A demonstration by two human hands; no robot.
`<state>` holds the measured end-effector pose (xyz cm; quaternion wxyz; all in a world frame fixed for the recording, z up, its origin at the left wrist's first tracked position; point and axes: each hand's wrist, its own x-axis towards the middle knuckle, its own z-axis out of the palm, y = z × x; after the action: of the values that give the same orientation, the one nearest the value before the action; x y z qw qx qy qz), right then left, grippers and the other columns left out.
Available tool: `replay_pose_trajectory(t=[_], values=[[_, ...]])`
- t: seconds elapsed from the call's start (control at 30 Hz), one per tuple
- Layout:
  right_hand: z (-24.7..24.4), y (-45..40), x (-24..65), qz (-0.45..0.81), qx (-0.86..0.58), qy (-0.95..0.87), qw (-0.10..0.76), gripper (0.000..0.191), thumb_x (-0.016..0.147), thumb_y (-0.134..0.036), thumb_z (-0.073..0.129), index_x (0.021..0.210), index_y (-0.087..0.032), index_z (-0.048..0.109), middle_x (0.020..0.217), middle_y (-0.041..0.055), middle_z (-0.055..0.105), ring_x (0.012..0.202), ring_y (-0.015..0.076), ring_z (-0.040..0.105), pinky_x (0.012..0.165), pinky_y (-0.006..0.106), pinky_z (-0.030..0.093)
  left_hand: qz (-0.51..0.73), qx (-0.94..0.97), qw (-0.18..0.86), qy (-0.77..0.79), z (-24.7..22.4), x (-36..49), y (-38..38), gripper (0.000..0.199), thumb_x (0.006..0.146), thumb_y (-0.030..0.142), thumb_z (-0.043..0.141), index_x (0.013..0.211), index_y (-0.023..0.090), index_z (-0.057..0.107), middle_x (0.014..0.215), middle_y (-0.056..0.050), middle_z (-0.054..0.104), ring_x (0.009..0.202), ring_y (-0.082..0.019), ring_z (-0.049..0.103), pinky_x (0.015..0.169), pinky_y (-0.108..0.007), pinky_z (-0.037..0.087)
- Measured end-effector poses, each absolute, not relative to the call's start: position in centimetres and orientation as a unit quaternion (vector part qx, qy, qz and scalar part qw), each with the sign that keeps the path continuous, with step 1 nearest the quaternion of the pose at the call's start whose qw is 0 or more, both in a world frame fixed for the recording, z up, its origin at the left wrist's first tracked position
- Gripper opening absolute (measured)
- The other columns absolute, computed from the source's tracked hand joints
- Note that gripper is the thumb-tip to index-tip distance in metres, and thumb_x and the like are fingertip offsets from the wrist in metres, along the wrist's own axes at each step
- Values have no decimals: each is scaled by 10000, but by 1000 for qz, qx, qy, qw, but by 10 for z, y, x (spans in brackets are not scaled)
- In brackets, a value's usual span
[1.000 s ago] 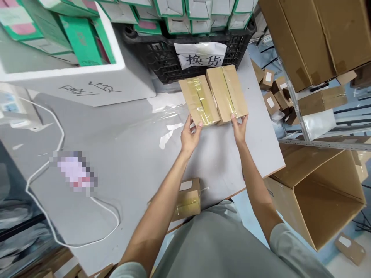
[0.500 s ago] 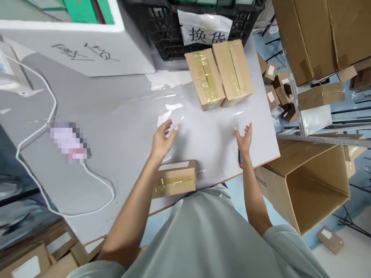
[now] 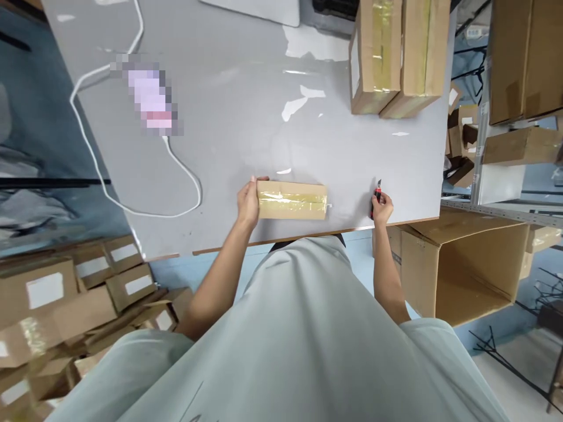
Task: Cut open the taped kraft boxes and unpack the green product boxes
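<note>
A small cardboard box sealed with shiny yellowish tape lies lengthwise near the front edge of the grey table. My left hand grips its left end, thumb on the near side and fingers partly hidden behind it. To the right of the box, my right hand is closed around a red and black utility knife. The knife's tip points away from me, and a short blade appears to show at its end. Box and knife are apart.
Two taped cardboard boxes stand at the back right of the table. A white cable runs to a blurred-out device at left. A large open carton stands beyond the right edge; several boxes are piled at lower left.
My left hand has come down onto the small box and taken hold of its left end. My right hand, open before, has picked up the utility knife. The view has tilted down.
</note>
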<state>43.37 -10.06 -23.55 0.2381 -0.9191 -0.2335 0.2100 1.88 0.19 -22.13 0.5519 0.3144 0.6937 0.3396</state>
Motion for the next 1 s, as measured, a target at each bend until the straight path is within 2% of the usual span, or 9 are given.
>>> replay_pose_trajectory(t=[0.17,0.27,0.33,0.4,0.5,0.57,0.77,0.93,1.0], values=[[-219,-89,387,288,-846,-291,340,473,892,-338,696,1278,-81,789,1221,181,827,1098,263,773,1100,452,642,364,333,539,683,-225,27,-34,969,942,1047,464,1201,194,844,1187,-147,840,1159,-335,779,1073,-461,614],[-204,-79,355,315,-787,-401,347,486,965,-419,648,1325,-122,784,1335,185,774,1137,251,779,1090,433,649,375,378,533,658,-229,22,-51,1005,1002,1027,357,1337,203,824,1406,-185,800,1374,-365,726,1253,-528,523],[-189,-70,336,321,-744,-491,320,478,1065,-482,550,1356,-177,775,1370,164,738,1126,237,777,1055,418,659,381,421,536,625,-233,14,-58,999,1005,1014,406,1510,223,749,1574,-200,715,1511,-375,648,1316,-547,474],[-171,-57,317,308,-703,-577,280,505,1155,-535,438,1378,-214,757,1355,147,724,1149,244,765,1061,425,648,376,472,538,589,-236,4,-61,1053,945,1013,568,1685,265,605,1707,-206,600,1604,-395,565,1327,-564,468],[-136,-39,287,296,-637,-681,207,549,1222,-593,342,1446,-238,696,1320,130,752,1228,274,743,1115,444,601,344,553,531,542,-234,-10,-61,1300,786,992,803,1819,309,408,1808,-210,464,1671,-447,470,1349,-601,445],[-114,-28,265,310,-590,-737,107,568,1244,-606,286,1508,-242,633,1306,117,787,1201,278,755,1076,419,592,321,592,524,522,-227,-16,-61,1382,727,980,863,1833,302,388,1822,-207,444,1692,-473,426,1386,-620,389],[-76,-6,208,267,-419,-824,-273,513,1276,-487,254,1493,-202,621,1378,168,819,1192,322,786,963,365,539,299,594,546,509,-210,-20,-62,1311,754,939,882,1809,284,462,1780,-176,511,1666,-477,454,1406,-588,359],[-71,7,192,232,-356,-841,-335,469,1276,-437,295,1513,-209,630,1341,151,842,1181,316,793,952,357,518,308,575,559,512,-203,-19,-63,1289,729,897,935,1782,290,504,1777,-154,521,1668,-464,458,1400,-559,378],[-68,12,188,223,-342,-846,-344,472,1277,-427,295,1511,-206,640,1316,144,850,1176,316,796,961,365,518,309,574,559,513,-201,-18,-63,1231,777,939,867,1748,251,553,1759,-143,543,1691,-445,431,1394,-536,382]])
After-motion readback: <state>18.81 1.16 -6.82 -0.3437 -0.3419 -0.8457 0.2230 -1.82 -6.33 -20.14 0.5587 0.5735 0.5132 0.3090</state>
